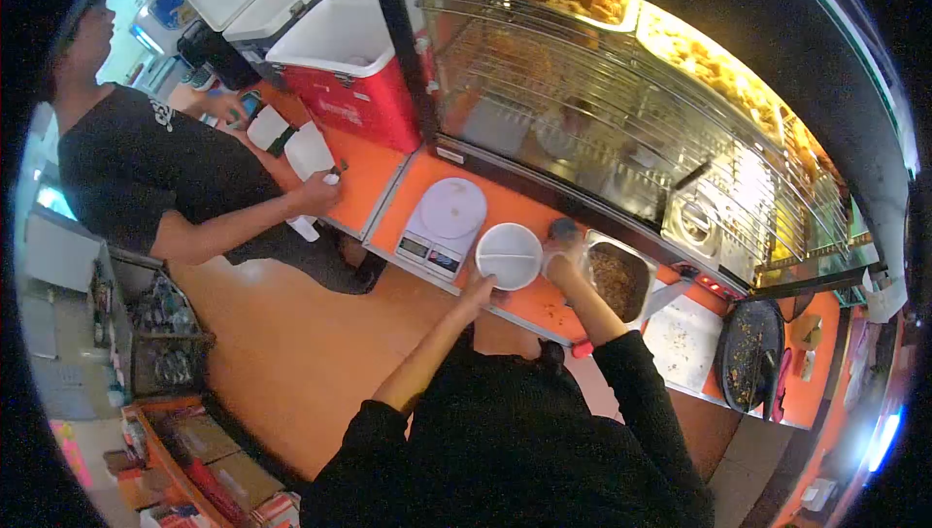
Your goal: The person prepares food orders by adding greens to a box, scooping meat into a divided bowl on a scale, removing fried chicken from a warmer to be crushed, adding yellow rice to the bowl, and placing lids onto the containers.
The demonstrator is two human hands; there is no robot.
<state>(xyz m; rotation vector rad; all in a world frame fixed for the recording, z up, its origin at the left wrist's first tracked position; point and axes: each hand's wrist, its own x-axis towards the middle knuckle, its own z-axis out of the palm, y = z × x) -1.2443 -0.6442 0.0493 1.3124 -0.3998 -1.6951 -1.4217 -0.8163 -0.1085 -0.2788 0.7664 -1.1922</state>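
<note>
My left hand (477,293) grips the near rim of a round white bowl (509,271) with a divider across its middle. The bowl is tilted toward me and nothing shows inside it. Just right of the bowl, my right hand (559,268) is smeared by motion, so its fingers cannot be made out. A small dark round object (563,229) shows beyond that hand, too blurred to name. Close on the right stands a metal pan (645,271) holding brown chopped food (614,276). A white kitchen scale (453,208) with a round plate sits to the left of the bowl.
A lit glass display cabinet (582,111) with wire racks and food trays rises behind the orange counter (383,200). On the right are a crumb-strewn metal tray (682,339) and a dark oval pan (746,358). At left, a co-worker (194,169) handles an open white box (309,149) near a red cooler (354,106).
</note>
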